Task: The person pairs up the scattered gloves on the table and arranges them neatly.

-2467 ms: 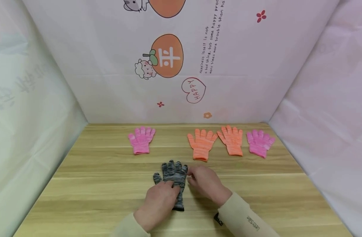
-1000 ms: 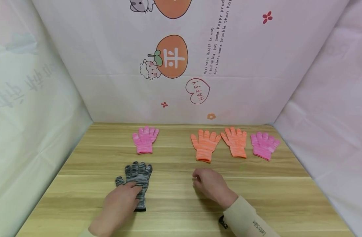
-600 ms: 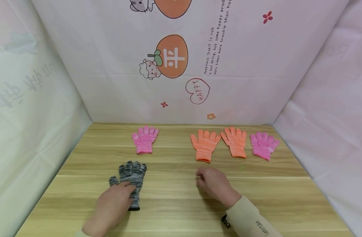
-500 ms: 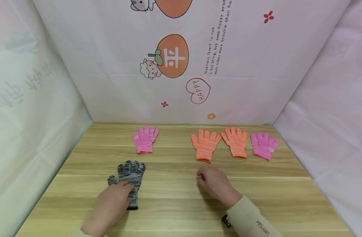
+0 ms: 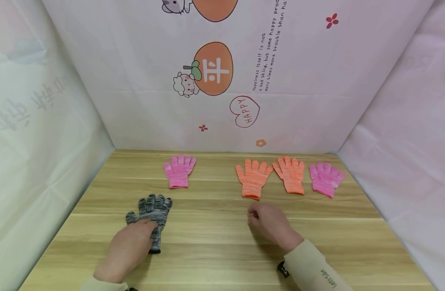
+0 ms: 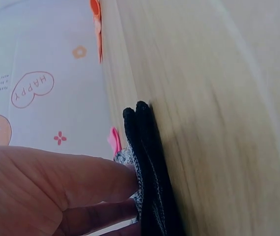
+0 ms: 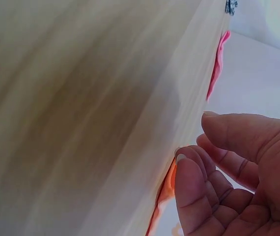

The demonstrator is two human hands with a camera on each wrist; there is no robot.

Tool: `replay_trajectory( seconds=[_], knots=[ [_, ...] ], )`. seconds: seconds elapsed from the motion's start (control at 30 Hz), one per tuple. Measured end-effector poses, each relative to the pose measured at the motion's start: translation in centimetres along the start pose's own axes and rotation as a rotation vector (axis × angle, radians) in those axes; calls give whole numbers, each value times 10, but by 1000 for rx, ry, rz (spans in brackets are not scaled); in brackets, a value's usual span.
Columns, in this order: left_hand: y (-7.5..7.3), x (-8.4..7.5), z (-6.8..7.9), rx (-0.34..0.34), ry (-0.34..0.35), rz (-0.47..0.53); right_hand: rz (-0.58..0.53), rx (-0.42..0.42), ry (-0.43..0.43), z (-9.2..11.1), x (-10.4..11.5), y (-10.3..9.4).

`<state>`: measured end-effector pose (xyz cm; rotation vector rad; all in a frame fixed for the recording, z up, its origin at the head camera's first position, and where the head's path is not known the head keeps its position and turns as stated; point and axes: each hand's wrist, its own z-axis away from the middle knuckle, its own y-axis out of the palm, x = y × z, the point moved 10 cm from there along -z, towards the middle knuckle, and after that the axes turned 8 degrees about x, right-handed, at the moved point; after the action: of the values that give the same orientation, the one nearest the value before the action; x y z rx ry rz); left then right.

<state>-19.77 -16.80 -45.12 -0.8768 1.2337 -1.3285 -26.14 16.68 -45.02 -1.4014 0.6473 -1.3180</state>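
Observation:
A grey-and-black knitted glove point(image 5: 149, 208) lies at the left of the table with its fingers pointing to the back wall. My left hand point(image 5: 129, 246) rests on its palm area, fingertips and thumb pressing the knit. In the left wrist view, the thumb point(image 6: 96, 179) meets the glove beside its black cuff point(image 6: 152, 172). Part of the glove is hidden under the hand. My right hand point(image 5: 271, 222) hovers low over the table at centre right, in front of the orange gloves. Its fingers point(image 7: 191, 191) are loosely curled with nothing between them.
Along the back of the wooden table point(image 5: 207, 258) lie a pink glove point(image 5: 178, 171), two orange gloves, one at centre right point(image 5: 254, 178) and one beside it point(image 5: 292, 176), and another pink glove point(image 5: 325, 180) at far right. A printed white sheet point(image 5: 153, 113) walls the back and sides.
My left hand has slid the grey glove from the centre to the left. The right hand has drawn away from it, slightly to the right. The pink and orange gloves lie as before.

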Motion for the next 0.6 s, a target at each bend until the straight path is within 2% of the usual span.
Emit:
replay_trajectory(
  seconds=[0.23, 0.4, 0.6],
  knots=[
    [0, 2, -1, -15, 3, -2, -34, -5, 60, -4, -26, -13],
    [0, 1, -2, 7, -10, -5, -83, -5, 101, -8, -53, -28],
    [2, 2, -3, 30, -24, 1, -71, -64, 131, -8, -87, -51]
  ],
)
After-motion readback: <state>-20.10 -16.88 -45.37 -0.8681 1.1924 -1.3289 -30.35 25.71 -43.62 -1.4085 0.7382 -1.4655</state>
